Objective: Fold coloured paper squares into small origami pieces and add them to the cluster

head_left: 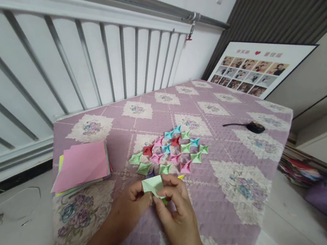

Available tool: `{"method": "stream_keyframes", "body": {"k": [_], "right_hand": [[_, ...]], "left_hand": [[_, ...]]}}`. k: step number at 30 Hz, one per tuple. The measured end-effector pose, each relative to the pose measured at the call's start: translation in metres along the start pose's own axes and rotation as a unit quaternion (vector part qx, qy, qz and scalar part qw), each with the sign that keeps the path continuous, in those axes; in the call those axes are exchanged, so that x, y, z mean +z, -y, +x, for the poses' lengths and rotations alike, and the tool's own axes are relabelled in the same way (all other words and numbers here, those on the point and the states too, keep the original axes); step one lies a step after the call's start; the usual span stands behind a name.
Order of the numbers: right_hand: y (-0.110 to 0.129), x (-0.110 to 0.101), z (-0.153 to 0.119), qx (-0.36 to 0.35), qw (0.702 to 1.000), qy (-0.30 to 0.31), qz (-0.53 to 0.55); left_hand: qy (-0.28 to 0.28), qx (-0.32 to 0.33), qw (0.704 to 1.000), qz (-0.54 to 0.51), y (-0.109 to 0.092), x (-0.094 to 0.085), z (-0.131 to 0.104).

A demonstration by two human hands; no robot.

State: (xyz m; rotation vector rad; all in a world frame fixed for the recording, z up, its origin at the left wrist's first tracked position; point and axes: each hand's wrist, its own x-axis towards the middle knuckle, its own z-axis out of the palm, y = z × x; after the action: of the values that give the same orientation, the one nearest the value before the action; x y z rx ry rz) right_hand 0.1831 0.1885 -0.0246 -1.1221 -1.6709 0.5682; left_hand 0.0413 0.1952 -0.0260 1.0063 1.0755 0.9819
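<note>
A small folded piece of light green paper (153,184) is held between both hands over the near part of the table. My left hand (132,206) pinches its lower left side with thumb and finger. On its right edge, the thumb and fingers of my right hand (177,206) grip the paper. Just beyond the hands lie several folded paper pieces in green, pink, blue and red, among them a pink one (186,166) and a green one (144,168). A purple one (150,173) and a yellow one are partly hidden by the paper and fingers.
A stack of coloured paper sheets (85,164), pink on top, lies at the table's left edge. A black object with a cable (255,127) rests at the right. The flowered tablecloth (219,202) covers the table, beside a white radiator (69,58). A photo board (248,69) leans behind.
</note>
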Motion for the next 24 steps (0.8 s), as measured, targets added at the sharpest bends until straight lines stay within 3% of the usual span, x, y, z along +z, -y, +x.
{"method": "stream_keyframes", "body": {"k": [10,16,20,24], "right_hand": [[0.007,-0.004,0.003,0.121,0.982,0.08,0.125],[0.001,0.003,0.004,0.233,0.95,0.036,0.203],[-0.001,0.007,0.006,0.271,0.923,-0.008,0.273],[0.003,0.001,0.008,0.31,0.903,0.046,0.293]], "left_hand": [[-0.006,0.028,1.0,0.006,-0.002,-0.001,0.0],[-0.016,0.022,0.997,0.074,0.005,-0.002,0.001],[-0.014,0.027,0.996,0.082,0.008,-0.001,0.001],[-0.011,0.044,0.995,0.088,0.008,0.0,0.0]]}}
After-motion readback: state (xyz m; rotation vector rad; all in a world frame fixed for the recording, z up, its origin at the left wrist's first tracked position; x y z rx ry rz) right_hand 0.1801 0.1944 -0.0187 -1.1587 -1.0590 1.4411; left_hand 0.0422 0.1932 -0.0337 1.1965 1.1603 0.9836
